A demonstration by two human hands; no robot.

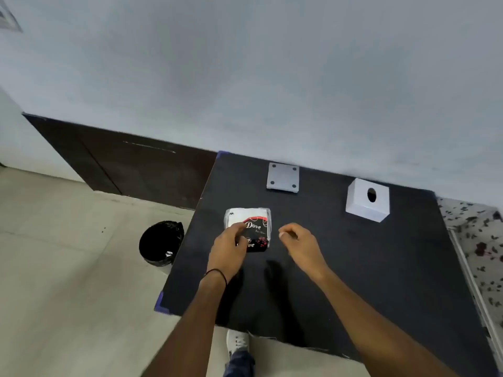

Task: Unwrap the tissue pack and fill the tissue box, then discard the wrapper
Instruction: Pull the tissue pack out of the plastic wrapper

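Observation:
A wrapped tissue pack (251,219), white with a red and black "Dove" print, lies flat on the black table (353,268). My left hand (227,251) rests on the pack's near left corner, fingers curled over its edge. Just to the right of the pack, my right hand (298,240) hovers with fingers loosely curled and holds nothing. A white tissue box (366,200) with an oval hole on top stands at the back right of the table. A flat white square base (283,176) with dark dots at its corners lies at the back middle.
A small bin with a black liner (160,243) stands on the tiled floor left of the table. A grey wall runs behind the table, with a dark panel (130,167) to the left. A flowered cloth (473,240) lies to the right. My shoe (238,342) shows below the table's near edge.

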